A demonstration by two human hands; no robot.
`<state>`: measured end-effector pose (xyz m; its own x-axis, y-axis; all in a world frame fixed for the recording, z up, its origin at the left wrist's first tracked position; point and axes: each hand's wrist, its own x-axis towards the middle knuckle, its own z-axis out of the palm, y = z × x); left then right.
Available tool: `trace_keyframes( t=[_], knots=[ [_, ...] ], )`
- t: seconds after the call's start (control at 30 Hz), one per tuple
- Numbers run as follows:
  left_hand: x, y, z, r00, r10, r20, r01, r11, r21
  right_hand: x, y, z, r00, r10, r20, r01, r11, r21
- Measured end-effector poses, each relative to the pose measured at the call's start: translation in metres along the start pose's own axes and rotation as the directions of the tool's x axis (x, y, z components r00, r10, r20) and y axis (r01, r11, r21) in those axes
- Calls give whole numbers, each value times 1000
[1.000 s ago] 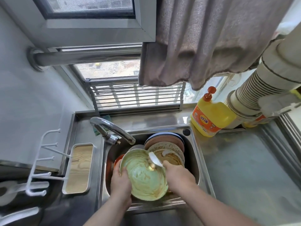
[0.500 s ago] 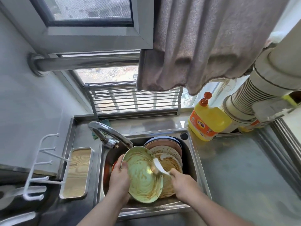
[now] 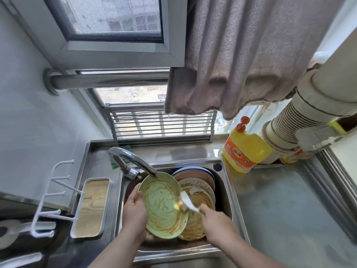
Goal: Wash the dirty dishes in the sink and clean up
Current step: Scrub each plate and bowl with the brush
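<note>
Plate looks greasy, likely slippery; your left hand grips its rim, tilted over the sink. Your right hand pinches a white spoon. Keep hold at the rim.

We record both forearms bare, entering from the lower edge and converging forward. Our left hand is raised on its edge, wrist roughly straight, with the thumb folded over the near face of the green plate at its left rim and the fingers wrapped behind the same rim (their tips are hidden from us). Our right hand lies just right of that grip, back of the hand upward, knuckles bent. Its thumb and fingers pinch the lower end of the white spoon, which extends up and left from the pinch, its far end touching the held plate's right rim.
</note>
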<state>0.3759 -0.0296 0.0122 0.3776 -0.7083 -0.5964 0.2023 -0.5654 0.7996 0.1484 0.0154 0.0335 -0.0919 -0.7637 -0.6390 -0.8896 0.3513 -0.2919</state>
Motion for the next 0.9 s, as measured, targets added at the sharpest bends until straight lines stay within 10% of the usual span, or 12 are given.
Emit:
trace_keyframes(
  t=[0.33, 0.53, 0.9],
  knots=[
    [-9, -23, 6, 993, -120, 20, 121, 992, -22, 12, -53, -7, 993, -94, -67, 103, 984, 146],
    [16, -5, -7, 997, -20, -78, 22, 999, 30, -37, -55, 20, 942, -312, 124, 255, 905, 342],
    [8, -27, -15, 996, -64, 68, 63, 998, 13, 11, -29, -25, 992, -115, -58, 118, 992, 50]
  ],
)
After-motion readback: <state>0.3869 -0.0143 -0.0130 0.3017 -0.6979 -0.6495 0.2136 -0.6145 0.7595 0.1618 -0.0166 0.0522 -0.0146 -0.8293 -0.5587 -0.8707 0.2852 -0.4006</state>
